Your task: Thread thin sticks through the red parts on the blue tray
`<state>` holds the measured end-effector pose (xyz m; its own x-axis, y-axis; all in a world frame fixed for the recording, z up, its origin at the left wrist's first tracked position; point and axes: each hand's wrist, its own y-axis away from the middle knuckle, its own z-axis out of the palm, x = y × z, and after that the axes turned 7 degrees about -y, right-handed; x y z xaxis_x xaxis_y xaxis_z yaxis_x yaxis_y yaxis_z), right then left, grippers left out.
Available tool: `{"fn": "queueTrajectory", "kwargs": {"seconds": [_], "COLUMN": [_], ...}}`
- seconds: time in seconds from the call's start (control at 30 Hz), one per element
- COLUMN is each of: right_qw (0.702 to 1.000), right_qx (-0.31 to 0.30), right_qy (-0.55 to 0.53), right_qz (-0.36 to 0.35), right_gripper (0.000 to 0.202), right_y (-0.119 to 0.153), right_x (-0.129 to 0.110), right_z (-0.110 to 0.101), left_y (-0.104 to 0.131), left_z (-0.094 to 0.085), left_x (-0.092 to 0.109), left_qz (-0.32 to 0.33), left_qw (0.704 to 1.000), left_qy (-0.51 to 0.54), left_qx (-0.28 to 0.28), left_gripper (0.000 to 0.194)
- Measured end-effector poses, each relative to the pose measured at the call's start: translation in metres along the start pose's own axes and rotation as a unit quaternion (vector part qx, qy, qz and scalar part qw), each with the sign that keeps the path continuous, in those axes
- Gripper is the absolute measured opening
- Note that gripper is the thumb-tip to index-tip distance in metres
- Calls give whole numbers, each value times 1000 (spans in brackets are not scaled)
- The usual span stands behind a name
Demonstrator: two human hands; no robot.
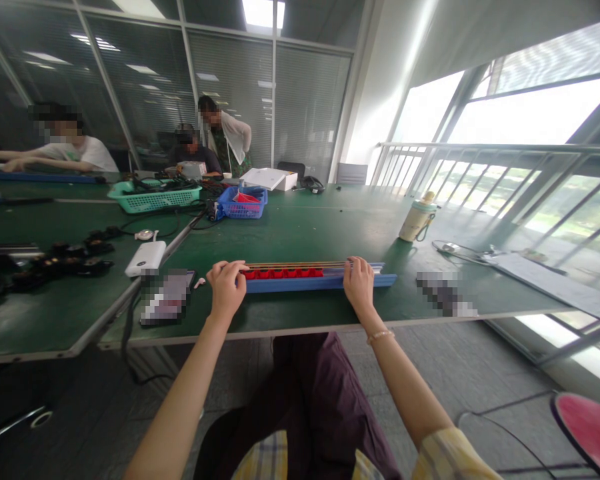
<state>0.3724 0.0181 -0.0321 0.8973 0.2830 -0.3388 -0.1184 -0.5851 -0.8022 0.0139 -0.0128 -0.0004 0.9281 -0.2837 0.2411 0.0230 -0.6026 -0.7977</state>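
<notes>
A long blue channel-shaped rail lies crosswise on the green table before me. Inside it sits a row of red pieces, and thin tan strips run along its far side. Toward the right end the inside looks silvery and holds no red pieces. My left hand is closed around the left end, fingers over the top. My right hand grips the rail near its right end, which sticks out past the fingers. What lies under both palms is hidden.
Left of the rail are a phone and a white power bank. A dark phone-like object and a bottle stand to the right. Farther back are a green basket, a blue basket and three people.
</notes>
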Motion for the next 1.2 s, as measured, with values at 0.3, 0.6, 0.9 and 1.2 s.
{"fn": "queueTrajectory", "kwargs": {"seconds": [0.3, 0.6, 0.9, 1.2], "right_qw": [994, 993, 992, 992], "right_qx": [36, 48, 43, 48], "right_qy": [54, 69, 58, 72], "right_qz": [85, 86, 105, 97], "right_gripper": [40, 42, 44, 42], "right_y": [1, 2, 2, 2], "right_x": [0, 2, 3, 5], "right_z": [-1, 2, 2, 3], "left_y": [0, -1, 0, 0], "left_z": [-1, -1, 0, 0], "left_x": [0, 1, 2, 1], "left_qz": [-3, 0, 3, 1], "left_qw": [1000, 1000, 1000, 1000], "left_qy": [0, 1, 3, 1], "left_qx": [-9, -8, -8, -12], "left_gripper": [25, 25, 24, 25]}}
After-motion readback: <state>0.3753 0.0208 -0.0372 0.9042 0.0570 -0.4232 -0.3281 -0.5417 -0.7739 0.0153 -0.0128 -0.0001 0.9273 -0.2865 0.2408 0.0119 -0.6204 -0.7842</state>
